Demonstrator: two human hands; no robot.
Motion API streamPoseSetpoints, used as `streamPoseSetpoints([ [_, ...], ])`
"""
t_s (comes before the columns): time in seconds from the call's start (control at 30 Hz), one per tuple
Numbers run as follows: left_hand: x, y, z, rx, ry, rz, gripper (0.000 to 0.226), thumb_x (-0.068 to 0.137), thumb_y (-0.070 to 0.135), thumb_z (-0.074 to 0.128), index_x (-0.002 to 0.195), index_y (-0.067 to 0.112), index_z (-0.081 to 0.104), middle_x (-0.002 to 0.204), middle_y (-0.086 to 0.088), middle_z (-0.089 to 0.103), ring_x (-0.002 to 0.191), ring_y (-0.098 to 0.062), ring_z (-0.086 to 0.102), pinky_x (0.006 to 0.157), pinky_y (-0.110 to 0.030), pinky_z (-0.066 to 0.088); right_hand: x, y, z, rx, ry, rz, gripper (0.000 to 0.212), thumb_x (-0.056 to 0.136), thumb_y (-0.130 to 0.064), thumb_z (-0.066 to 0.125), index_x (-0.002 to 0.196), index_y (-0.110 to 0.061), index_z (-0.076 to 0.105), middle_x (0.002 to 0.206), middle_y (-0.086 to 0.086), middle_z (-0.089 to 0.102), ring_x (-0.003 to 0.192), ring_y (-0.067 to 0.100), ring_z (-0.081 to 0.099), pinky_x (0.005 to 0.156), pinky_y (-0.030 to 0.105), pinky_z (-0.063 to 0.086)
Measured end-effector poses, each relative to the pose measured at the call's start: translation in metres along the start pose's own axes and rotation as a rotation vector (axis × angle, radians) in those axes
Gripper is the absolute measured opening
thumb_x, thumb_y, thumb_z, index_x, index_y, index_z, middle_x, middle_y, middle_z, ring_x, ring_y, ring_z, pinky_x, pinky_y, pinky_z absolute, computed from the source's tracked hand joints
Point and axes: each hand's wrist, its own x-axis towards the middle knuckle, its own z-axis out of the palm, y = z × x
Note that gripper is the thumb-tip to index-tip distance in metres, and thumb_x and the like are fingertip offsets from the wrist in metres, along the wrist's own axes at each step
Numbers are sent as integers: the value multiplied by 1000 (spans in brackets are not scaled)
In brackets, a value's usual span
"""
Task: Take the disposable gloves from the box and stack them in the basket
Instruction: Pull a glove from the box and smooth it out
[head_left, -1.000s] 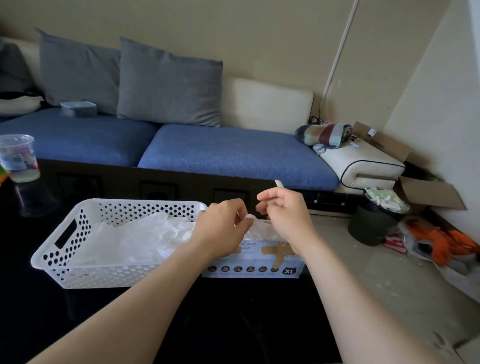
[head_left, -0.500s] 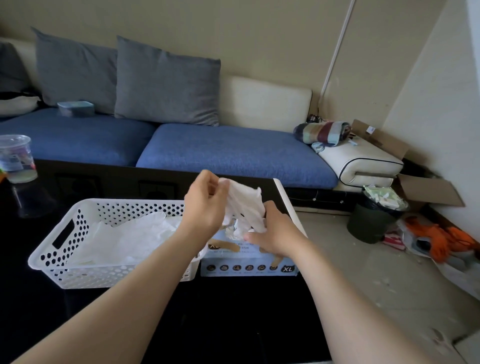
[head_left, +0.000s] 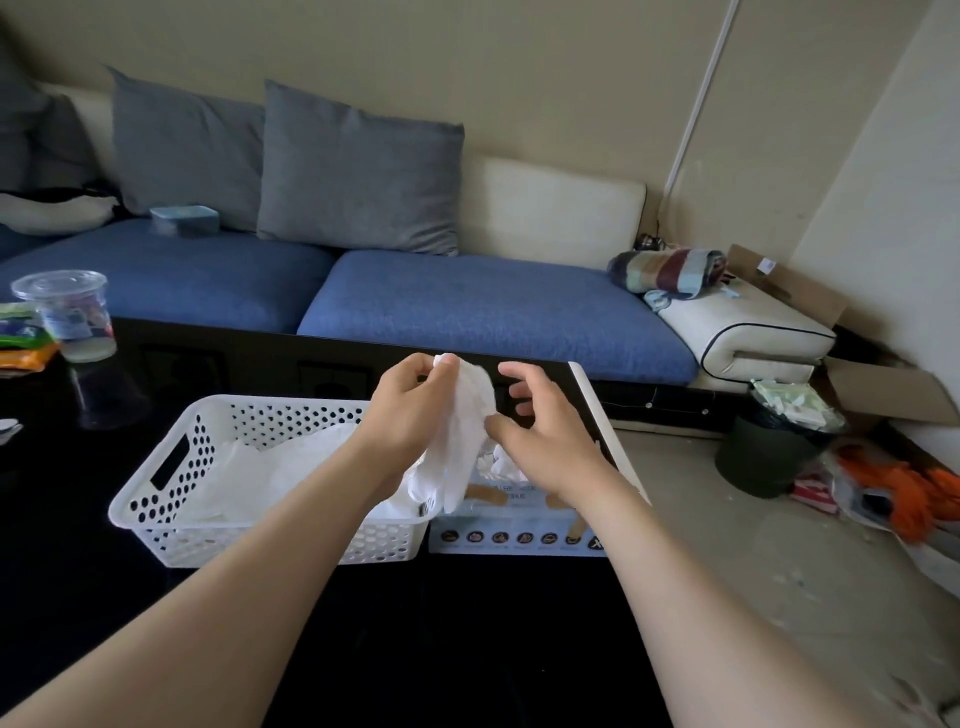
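Left hand (head_left: 410, 415): fingers pinch the top of a white disposable glove (head_left: 462, 447); it dangles where basket meets box.
Right hand (head_left: 540, 441): beside the glove, fingers spread loose, holding nothing.
Basket (head_left: 156, 499): white, on the dark bench (head_left: 467, 623), stacked gloves (head_left: 291, 462) inside.
Glove box (head_left: 519, 540): just beside the basket's right end.
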Motion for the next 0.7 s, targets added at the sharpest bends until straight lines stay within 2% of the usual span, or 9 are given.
streamPoseSetpoints([
  [0.13,-5,4,-7,4,-76,45,47,104,51,57,82,9,54,78,-5,44,71,-20,40,68,-36,36,1,-6,7,130,26,9,42,95,-36,73,134,-41,60,132,-12,61,124,6,59,113,42,49],
  [0.17,-7,6,-8,-1,-101,50,47,104,52,58,82,10,54,77,-5,43,68,-18,39,67,-35,35,2,-7,7,187,19,24,44,92,-38,73,134,-41,60,128,-12,66,122,5,61,113,44,49],
  [0.23,-9,9,-11,-36,-151,35,50,103,53,59,84,6,58,75,-9,50,65,-17,47,65,-32,40,2,-8,7,281,-49,51,61,82,-46,68,142,-41,56,117,-10,77,119,7,67,112,44,49],
  [0.33,-12,14,-15,-127,-189,7,46,101,50,65,88,6,61,78,-12,64,67,-22,62,63,-30,51,1,-11,9,240,-123,46,70,78,-47,68,146,-38,54,103,-9,81,114,9,70,110,41,49],
  [0.4,-13,16,-17,-188,-192,-2,38,101,40,67,84,8,56,75,-9,66,64,-20,64,58,-29,53,0,-12,10,205,-122,53,61,78,-50,72,137,-37,64,96,-2,80,107,12,73,106,40,51],
  [0.5,-13,17,-18,-250,-169,-33,38,102,28,68,72,14,49,70,-5,64,60,-17,63,54,-28,52,-2,-17,6,213,-113,37,21,92,-39,73,106,-25,79,90,5,77,90,11,71,89,34,54],
  [0.57,-11,15,-18,-227,-132,-35,35,101,29,69,76,13,51,72,-4,61,60,-15,60,53,-27,51,-5,-20,2,230,-52,-8,24,98,-28,68,83,-11,76,75,5,66,75,12,59,73,34,45],
  [0.63,-8,12,-19,-168,-70,-47,28,99,32,71,86,12,58,80,-6,63,68,-17,61,59,-30,53,-6,-22,-3,295,33,-23,24,97,-20,66,78,-6,71,72,1,60,73,12,53,71,35,41],
  [0.7,-6,6,-21,-109,-1,-75,25,98,36,72,95,12,65,91,-6,70,77,-20,65,72,-38,57,-8,-24,-6,373,75,-9,19,95,-18,69,78,-8,72,71,-6,62,71,5,55,74,32,45],
])
